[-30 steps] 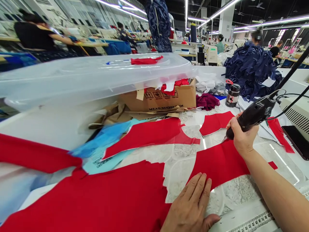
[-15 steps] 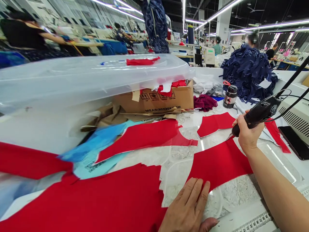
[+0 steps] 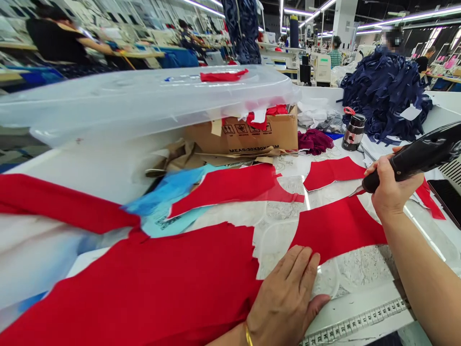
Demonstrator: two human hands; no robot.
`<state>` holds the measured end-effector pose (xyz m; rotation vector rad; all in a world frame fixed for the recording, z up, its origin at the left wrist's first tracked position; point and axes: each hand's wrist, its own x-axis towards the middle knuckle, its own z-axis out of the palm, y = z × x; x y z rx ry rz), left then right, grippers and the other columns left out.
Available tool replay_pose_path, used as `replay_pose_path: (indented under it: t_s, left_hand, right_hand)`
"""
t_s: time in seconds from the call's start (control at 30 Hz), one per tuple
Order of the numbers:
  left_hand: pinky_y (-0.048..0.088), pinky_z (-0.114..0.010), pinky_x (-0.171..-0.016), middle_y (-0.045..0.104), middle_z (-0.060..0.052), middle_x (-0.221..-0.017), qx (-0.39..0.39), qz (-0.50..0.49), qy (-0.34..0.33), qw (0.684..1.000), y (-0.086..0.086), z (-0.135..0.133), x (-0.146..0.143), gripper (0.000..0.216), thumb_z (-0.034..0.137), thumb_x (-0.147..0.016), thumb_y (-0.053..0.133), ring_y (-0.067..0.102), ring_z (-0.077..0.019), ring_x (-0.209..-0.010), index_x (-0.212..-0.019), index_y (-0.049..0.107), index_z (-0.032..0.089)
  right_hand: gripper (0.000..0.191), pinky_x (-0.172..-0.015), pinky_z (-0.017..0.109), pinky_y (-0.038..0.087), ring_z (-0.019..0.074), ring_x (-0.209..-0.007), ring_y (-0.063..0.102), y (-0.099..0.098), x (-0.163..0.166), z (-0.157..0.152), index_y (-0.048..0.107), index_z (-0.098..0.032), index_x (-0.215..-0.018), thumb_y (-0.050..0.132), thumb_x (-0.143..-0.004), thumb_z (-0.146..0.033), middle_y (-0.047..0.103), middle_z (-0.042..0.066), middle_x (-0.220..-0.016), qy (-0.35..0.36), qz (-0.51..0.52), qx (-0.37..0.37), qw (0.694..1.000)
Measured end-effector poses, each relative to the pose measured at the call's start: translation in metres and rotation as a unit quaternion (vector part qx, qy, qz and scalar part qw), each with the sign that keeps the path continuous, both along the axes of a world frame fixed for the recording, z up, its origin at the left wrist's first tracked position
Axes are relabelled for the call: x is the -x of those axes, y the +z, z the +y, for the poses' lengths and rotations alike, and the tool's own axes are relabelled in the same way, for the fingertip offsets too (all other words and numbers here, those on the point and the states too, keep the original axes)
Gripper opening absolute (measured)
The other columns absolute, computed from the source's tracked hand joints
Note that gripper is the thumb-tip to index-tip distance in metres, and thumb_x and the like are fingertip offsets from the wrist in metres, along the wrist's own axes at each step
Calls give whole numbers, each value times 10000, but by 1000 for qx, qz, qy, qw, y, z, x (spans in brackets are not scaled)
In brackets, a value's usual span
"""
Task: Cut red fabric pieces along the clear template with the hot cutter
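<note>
My right hand [image 3: 392, 190] is wrapped round a black handheld electric cutter [image 3: 421, 154]. Its pointed metal blade is at the upper edge of a red fabric panel [image 3: 338, 228]; whether it touches the cloth I cannot tell. Flat, with fingers stretched out, my left hand [image 3: 288, 290] rests at the panel's lower left corner. Beneath its wrist side lies the edge of a large red cloth [image 3: 173, 283]. Two more cut red pieces lie farther back, a long one [image 3: 234, 187] and a short one [image 3: 333, 172].
A tape measure [image 3: 355, 324] runs along the front table edge. Behind the pieces stand a cardboard box [image 3: 241, 137], a dark jar [image 3: 354, 132] and a heap of navy strips [image 3: 387, 96]. A translucent plastic sheet [image 3: 144, 98] overhangs the left side. A phone [image 3: 448, 199] lies at right.
The view has shifted, so the table sits higher in the picture. The cutter's body is now tilted lower, its blade still near the panel's upper edge. My left hand stays flat on the panel's corner.
</note>
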<state>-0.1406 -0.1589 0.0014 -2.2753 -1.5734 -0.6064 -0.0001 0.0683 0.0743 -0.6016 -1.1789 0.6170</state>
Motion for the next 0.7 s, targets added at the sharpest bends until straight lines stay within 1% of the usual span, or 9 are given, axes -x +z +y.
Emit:
replay_pose_path:
  t_s: [0.1,0.2,0.3,0.37,0.47,0.6,0.7]
  left_hand:
    - [588,-435,-953,715,-181,-1154,8,-19,-16,1000,2,1,-1,470,396,-1095,361,668,-299,-1104,-1231,659,58]
    - [606,-414,-916,729,-165,-1083,-3,-23,-31,999,5,2,-2,441,350,-1097,346,687,-282,-1038,-1156,680,68]
    - [610,-384,-901,734,-146,-1025,-19,-40,-44,998,4,3,-4,436,322,-1097,323,697,-254,-978,-1078,692,92]
    - [613,-366,-876,731,-137,-979,-37,-48,-52,997,0,4,-4,442,317,-1094,310,695,-241,-938,-1056,693,100]
    - [612,-346,-822,713,-130,-913,-74,-49,-55,995,-11,7,-4,472,331,-1095,286,685,-234,-894,-1047,695,101]
    - [608,-309,-749,693,-113,-855,-113,-41,-50,992,-24,13,-3,567,353,-1106,193,676,-211,-832,-999,700,123]
    - [606,-283,-727,683,-95,-814,-119,-37,-56,991,-28,15,-1,586,366,-1110,176,674,-194,-787,-965,696,137]
  right_hand:
    - [350,-525,330,533,156,-470,628,-3,3,-1,520,-235,-940,760,-728,-378,578,-95,-608,-1,-26,9,1000]
    - [343,-542,344,528,168,-481,627,-5,2,0,520,-232,-923,768,-719,-353,594,-73,-616,-9,-31,9,999]
    - [374,-556,355,518,186,-509,636,-7,-3,3,522,-231,-913,794,-705,-382,612,-45,-642,-24,-47,33,998]
    - [400,-570,364,518,196,-537,643,-8,-6,4,535,-226,-913,808,-697,-423,624,-23,-675,-32,-61,55,996]
    - [408,-590,376,522,198,-564,634,-10,-8,4,552,-222,-887,811,-687,-464,628,0,-713,-48,-72,70,994]
    - [425,-584,372,525,200,-581,625,-12,-8,4,561,-227,-937,798,-687,-477,620,-14,-711,-54,-81,75,992]
    - [389,-573,356,523,189,-586,616,-13,-8,4,559,-227,-909,785,-705,-468,616,-23,-697,-58,-97,66,991]
